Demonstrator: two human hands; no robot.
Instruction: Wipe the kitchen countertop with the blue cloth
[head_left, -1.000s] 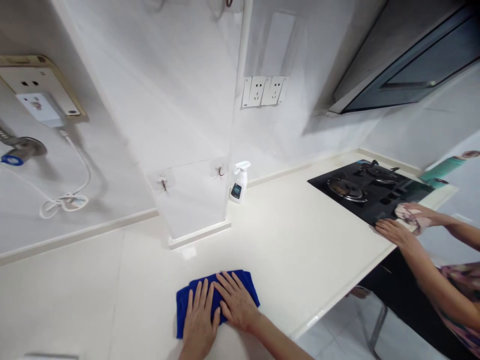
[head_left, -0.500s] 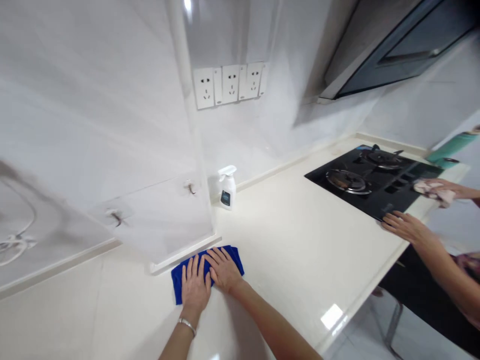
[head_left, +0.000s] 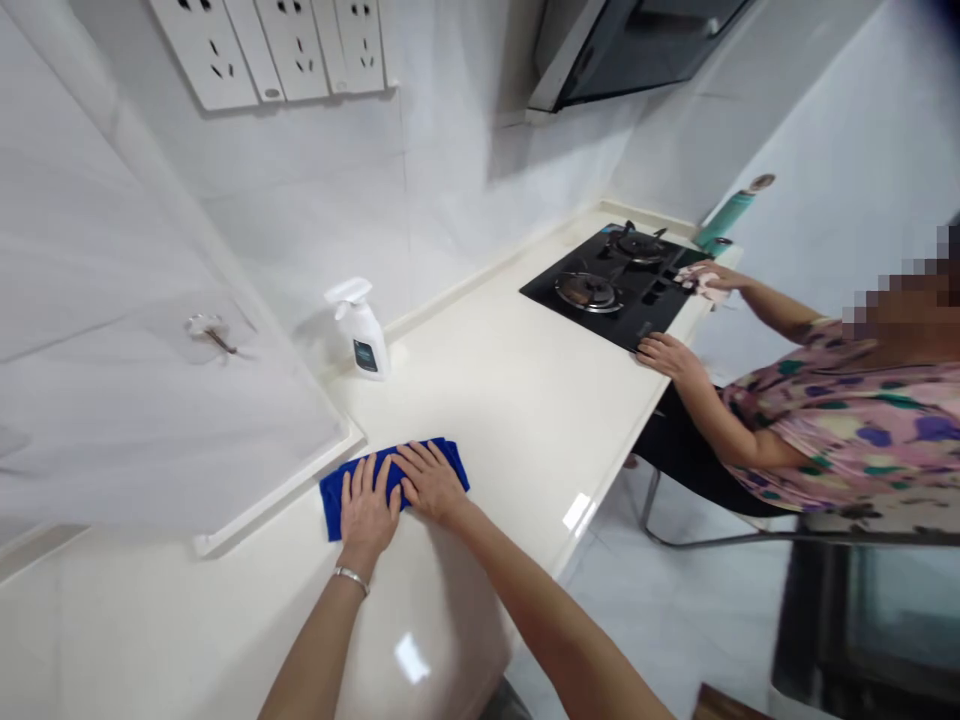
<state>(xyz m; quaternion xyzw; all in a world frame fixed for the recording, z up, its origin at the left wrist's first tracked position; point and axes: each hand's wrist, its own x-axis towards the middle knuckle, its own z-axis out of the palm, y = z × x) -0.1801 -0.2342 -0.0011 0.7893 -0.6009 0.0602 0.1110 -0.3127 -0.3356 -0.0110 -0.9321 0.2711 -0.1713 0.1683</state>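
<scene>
A folded blue cloth (head_left: 452, 462) lies on the cream countertop (head_left: 517, 390), close to the corner of a wall ledge. My left hand (head_left: 370, 507), with a silver bracelet at the wrist, rests flat on the left part of the cloth. Beside it, my right hand (head_left: 433, 485) lies flat over the right part, fingers spread and pointing away from me. The two hands are close together and press the cloth from above. Behind the cloth, a white spray bottle (head_left: 366, 335) with a dark label stands upright against the wall.
A black gas hob (head_left: 619, 290) is set into the counter at the right. A co-worker sits there, one hand (head_left: 705, 278) on a pale cloth (head_left: 694, 275), the other at the counter edge. Wall sockets (head_left: 285, 45) are above. A green cylindrical object (head_left: 724, 220) stands behind the hob.
My view has turned right, showing more of the co-worker. Relative to the ledge corner, both hands and the blue cloth have slid a little to the right.
</scene>
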